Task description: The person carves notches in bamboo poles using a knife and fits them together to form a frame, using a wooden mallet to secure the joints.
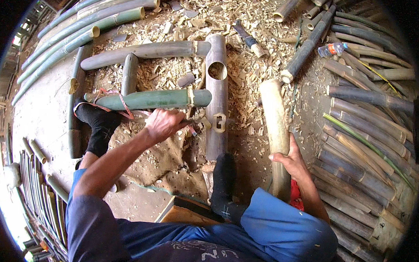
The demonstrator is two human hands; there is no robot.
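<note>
My left hand (pixel 165 124) is closed round a narrow dark chisel (pixel 190 121), its tip close to a squared hole (pixel 219 123) cut in a thick bamboo post (pixel 216 96). A round opening (pixel 216 71) sits farther up that post. In my right hand (pixel 291 158) is a thick, pale wooden mallet (pixel 274 115), held upright in the view to the right of the post. A green bamboo pole (pixel 157 100) lies beyond my left hand, its right end against the post, with a pink tape (pixel 121 102) looped round it. My black-socked feet rest at the frame.
Another bamboo rail (pixel 146 51) and a short crosspiece (pixel 130 73) belong to the frame. Wood chips (pixel 171 79) cover the ground. A hatchet-like tool (pixel 249 39) lies beyond. Stacked bamboo (pixel 365 109) and a plastic bottle (pixel 332 49) are at the right; long poles (pixel 95 26) lie far left.
</note>
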